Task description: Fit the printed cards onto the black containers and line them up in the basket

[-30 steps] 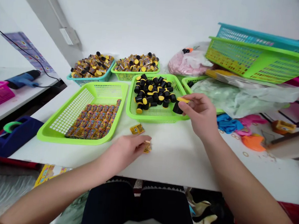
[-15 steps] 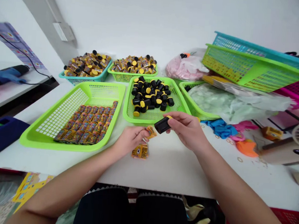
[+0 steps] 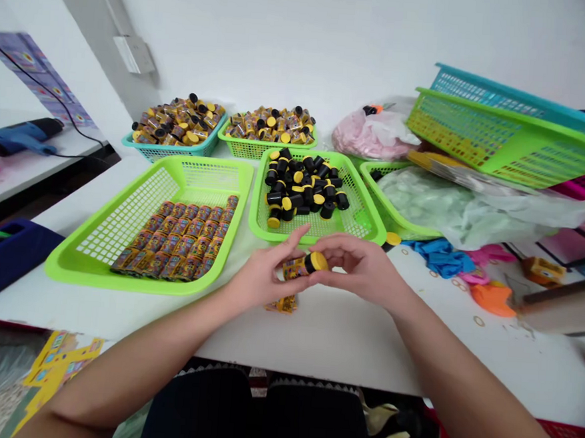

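Both hands meet over the white table point(image 3: 345, 329), just in front of the green basket point(image 3: 366, 234) of black, yellow-capped tubes point(image 3: 302, 186). My right hand point(image 3: 364, 267) grips one such tube point(image 3: 305, 265) by its yellow-capped end. My left hand point(image 3: 261, 277) pinches a yellow printed sleeve around that same tube. Another yellow sleeve point(image 3: 282, 304) lies on the table right under my hands. To the left, a large green basket point(image 3: 121, 234) holds neat rows of sleeved tubes point(image 3: 181, 238).
Two baskets of sleeved tubes, one teal point(image 3: 170, 145) and one green point(image 3: 265, 147), stand at the back. Stacked baskets point(image 3: 504, 127), plastic bags point(image 3: 464, 201) and coloured balloons point(image 3: 445, 253) crowd the right. A loose yellow cap point(image 3: 392, 239) lies near the basket. A tape dispenser point(image 3: 4, 255) sits left.
My right hand carried a black tube from the basket toward me. My left hand lifted a yellow sleeve off the table, and both hands have now joined with the sleeve on the tube.
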Available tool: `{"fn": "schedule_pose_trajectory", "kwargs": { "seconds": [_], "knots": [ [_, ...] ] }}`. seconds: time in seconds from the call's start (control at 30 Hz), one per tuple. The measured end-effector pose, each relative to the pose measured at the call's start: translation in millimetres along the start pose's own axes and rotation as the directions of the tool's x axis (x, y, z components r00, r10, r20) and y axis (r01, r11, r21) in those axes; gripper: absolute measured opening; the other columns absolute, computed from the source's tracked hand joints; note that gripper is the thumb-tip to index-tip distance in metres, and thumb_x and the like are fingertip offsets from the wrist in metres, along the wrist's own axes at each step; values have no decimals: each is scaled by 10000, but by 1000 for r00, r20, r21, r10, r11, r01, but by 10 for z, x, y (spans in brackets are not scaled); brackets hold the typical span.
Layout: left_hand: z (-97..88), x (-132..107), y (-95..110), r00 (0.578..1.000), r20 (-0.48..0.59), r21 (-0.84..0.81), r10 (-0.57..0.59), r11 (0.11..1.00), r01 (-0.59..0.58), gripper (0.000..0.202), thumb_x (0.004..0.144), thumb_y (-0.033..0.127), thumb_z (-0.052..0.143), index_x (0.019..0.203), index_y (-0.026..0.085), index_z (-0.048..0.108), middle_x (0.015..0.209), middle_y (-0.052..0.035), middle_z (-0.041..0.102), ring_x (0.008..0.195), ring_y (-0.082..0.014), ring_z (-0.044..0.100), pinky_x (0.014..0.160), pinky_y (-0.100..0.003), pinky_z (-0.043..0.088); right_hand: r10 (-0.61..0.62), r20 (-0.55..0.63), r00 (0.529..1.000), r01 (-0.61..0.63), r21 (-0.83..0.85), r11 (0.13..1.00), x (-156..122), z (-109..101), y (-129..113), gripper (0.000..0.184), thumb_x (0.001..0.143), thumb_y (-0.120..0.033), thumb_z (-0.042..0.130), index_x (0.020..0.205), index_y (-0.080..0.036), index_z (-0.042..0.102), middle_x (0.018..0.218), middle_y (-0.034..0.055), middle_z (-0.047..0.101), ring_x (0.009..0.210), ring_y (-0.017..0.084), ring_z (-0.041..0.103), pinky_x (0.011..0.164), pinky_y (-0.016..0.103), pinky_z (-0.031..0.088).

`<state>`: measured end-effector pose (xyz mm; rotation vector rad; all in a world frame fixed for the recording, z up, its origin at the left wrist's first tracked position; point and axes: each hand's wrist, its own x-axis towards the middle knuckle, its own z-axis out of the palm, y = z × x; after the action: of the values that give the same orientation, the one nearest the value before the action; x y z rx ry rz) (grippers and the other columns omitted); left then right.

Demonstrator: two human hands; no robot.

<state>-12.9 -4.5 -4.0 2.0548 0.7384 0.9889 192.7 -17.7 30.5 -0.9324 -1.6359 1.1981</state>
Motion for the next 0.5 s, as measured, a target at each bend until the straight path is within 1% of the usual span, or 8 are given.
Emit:
{"fn": "schedule_pose_trajectory", "kwargs": {
  "seconds": [0.07,0.13,0.2,0.23,0.3,0.37,0.43,0.5],
  "knots": [
    [-2,-5,10,1000,5,11,0,1000,0,869,858,363,686,1576,220,219,1002,-34,737,827,-132,662,752,-218,539,-1,3,1000,1,4,1000,-8,48,32,411,640,-338,880,1003,-240,715,812,-2,694,674,133,675,601,270,583],
    [-12,-25,22,999,-17,57,-38,998,39,903,836,381,714,1575,243,215,970,-10,750,688,-94,618,623,-165,514,-48,-59,997,46,-47,998,-17,96,73,392,696,-379,845,1038,-251,701,789,2,693,677,149,684,597,283,587],
    [-13,-56,30,995,-63,69,-81,994,85,907,820,392,736,1568,271,239,989,-5,765,566,-60,537,532,-138,476,-198,-102,975,175,-204,963,-29,129,113,234,779,-380,783,960,-251,710,831,26,702,727,166,693,639,309,596],
    [-8,-73,31,991,-87,49,-99,993,104,912,813,390,746,1567,284,244,1007,-9,771,535,-50,512,521,-136,473,-292,-90,952,253,-304,918,-37,138,129,149,822,-366,744,905,-247,708,889,46,707,782,177,699,685,330,602],
    [15,-98,35,983,-120,-59,-139,989,132,960,798,368,767,1576,298,209,1020,-20,777,554,-53,542,568,-146,503,-453,-9,892,397,-466,791,-53,144,151,111,881,-349,683,907,-241,694,1079,90,688,953,211,692,818,388,597],
    [43,-98,47,972,-128,-246,-197,956,162,1081,778,341,789,1595,285,84,954,-15,782,637,-77,622,656,-177,541,-540,98,836,497,-552,670,-69,145,162,278,873,-417,688,1087,-241,657,1236,132,619,1124,255,640,939,448,562],
    [63,-73,72,959,-119,-438,-257,880,181,1208,753,317,811,1587,251,-60,834,13,770,687,-101,672,717,-218,564,-568,196,799,557,-599,576,-81,158,167,631,798,-530,734,1318,-233,537,1274,158,578,1199,291,592,985,478,540],
    [67,-38,102,949,-114,-552,-295,813,186,1278,730,307,828,1572,233,-130,757,38,751,664,-110,687,705,-234,573,-585,229,778,575,-636,515,-91,188,168,774,793,-495,753,1439,-244,406,1245,142,588,1196,290,585,988,472,541]
  ]
}}
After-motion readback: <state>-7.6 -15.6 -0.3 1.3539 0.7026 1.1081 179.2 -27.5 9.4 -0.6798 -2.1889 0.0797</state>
